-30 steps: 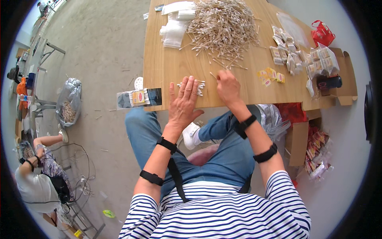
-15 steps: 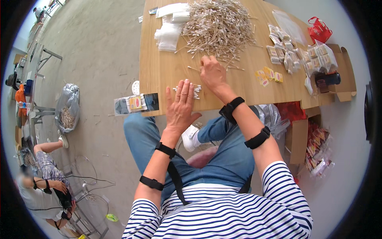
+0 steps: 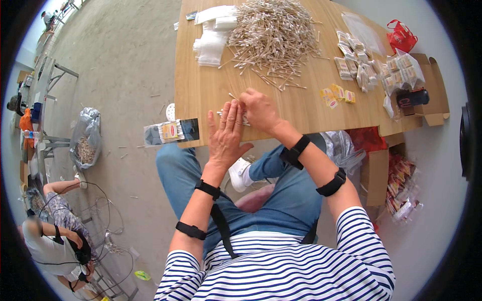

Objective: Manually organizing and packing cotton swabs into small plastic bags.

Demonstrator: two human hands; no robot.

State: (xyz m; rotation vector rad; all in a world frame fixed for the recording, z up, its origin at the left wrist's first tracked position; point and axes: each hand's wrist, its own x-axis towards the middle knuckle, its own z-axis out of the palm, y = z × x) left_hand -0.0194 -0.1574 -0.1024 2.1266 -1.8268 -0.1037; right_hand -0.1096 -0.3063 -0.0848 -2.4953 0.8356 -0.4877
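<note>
My left hand point(image 3: 224, 131) lies flat near the table's front edge, fingers stretched out over a small row of cotton swabs point(image 3: 245, 119), mostly hidden beneath it. Right beside its fingertips, my right hand point(image 3: 261, 109) is closed with the fingers pinched; a cotton swab point(image 3: 233, 97) sticks out from them toward the left. Beyond both hands rises a big loose heap of cotton swabs point(image 3: 276, 42), several strays lying at its near side. To the left, at the table edge, a packed bundle of swabs with a yellow-and-white label point(image 3: 171, 131) rests on a dark clear-edged sleeve point(image 3: 190, 129).
Clear plastic bags point(image 3: 211, 47) lie left of the heap. On the right are yellow labels point(image 3: 337, 93), packed swab bundles point(image 3: 351, 57), a red bag point(image 3: 401, 37) and an open cardboard box point(image 3: 436, 93). Another person point(image 3: 55, 241) sits at far lower left.
My right hand has come from the near side of the heap toward me and left, bringing a cotton swab up against my left fingertips. The left hand stays flat in its place.
</note>
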